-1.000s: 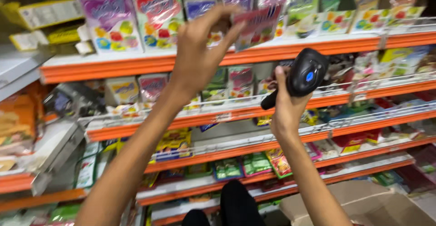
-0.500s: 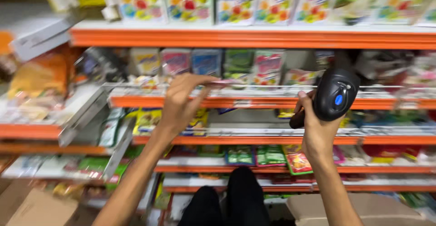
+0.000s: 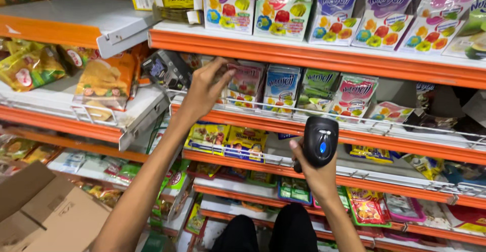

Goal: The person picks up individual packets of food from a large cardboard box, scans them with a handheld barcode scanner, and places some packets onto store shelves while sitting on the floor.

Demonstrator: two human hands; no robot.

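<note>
**Two hands at the orange shelves**

Two bare hands were up in front of a run of orange-edged shelves point(image 3: 314, 59) packed with small bright packets. The top shelf carried a row of upright pouches point(image 3: 283, 4) printed with coloured fruit shapes — pink, blue, purple and green fronts side by side. The shelf below, fenced by a thin wire rail point(image 3: 324, 118), held smaller packets of the same sort, and the left hand point(image 3: 202, 87) had reached in there: its fingers were spread and curled around the edge of a pink packet point(image 3: 244, 80) at the front of the row, the thumb pressed on its face. Just to the right stood a blue packet point(image 3: 282, 87) and a green one point(image 3: 320, 85).

The right hand point(image 3: 311, 168) was lower, near the third shelf, its fingers closed around the grip of a black scanner point(image 3: 320, 141) with a small blue light on its back; the scanner's head pointed at the shelves.

Yellow packets point(image 3: 228, 140) lay flat on the third shelf. On the neighbouring shelf to the left sat orange snack bags point(image 3: 104, 82), and a brown cardboard box point(image 3: 45, 211) stood open at the lower left.
</note>
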